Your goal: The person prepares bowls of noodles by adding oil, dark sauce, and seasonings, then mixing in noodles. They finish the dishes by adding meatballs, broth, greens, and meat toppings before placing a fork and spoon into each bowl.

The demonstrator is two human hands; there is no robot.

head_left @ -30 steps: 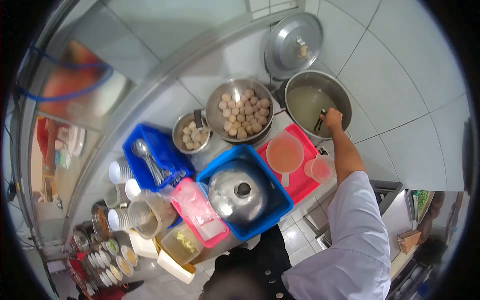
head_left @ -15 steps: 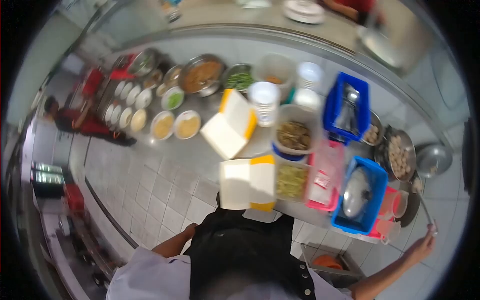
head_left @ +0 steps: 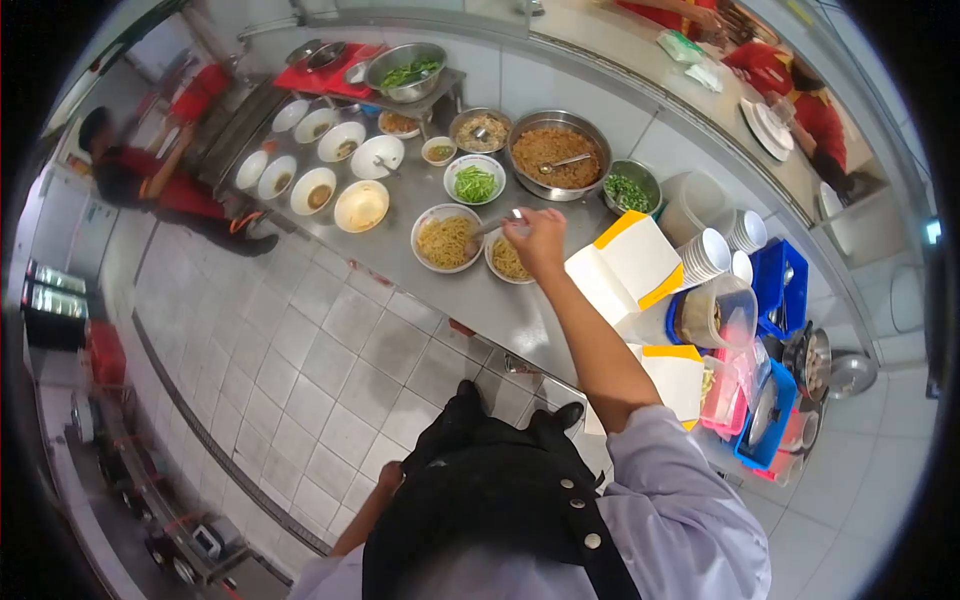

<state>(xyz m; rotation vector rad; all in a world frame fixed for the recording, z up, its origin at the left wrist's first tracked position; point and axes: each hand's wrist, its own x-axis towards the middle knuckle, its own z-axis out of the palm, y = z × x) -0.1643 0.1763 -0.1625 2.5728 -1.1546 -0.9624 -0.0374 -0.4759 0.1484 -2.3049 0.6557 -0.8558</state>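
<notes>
My right hand [head_left: 540,242] is closed around the handle of a metal ladle [head_left: 490,228] above two bowls of noodles. The ladle's head end reaches over the right side of the left noodle bowl [head_left: 447,240]. Just below my hand sits the other noodle bowl [head_left: 508,258], partly covered by it. My left hand [head_left: 390,474] hangs low beside my black apron, holding nothing I can see; its fingers are too small and hidden to read. Near the noodles stand a bowl of chopped greens [head_left: 474,184] and a large steel bowl of brown minced food [head_left: 560,153] with a spoon in it.
Several white bowls [head_left: 312,190] line the left of the steel counter [head_left: 400,290]. Open takeaway boxes [head_left: 628,262], stacked white cups [head_left: 706,255] and a blue basket [head_left: 768,415] stand on the right. A co-worker in red [head_left: 150,180] is at the far left.
My right hand has swung from the pots at the far right to the noodle bowls, carrying the ladle. The view has shifted left. My left hand stays low at my side.
</notes>
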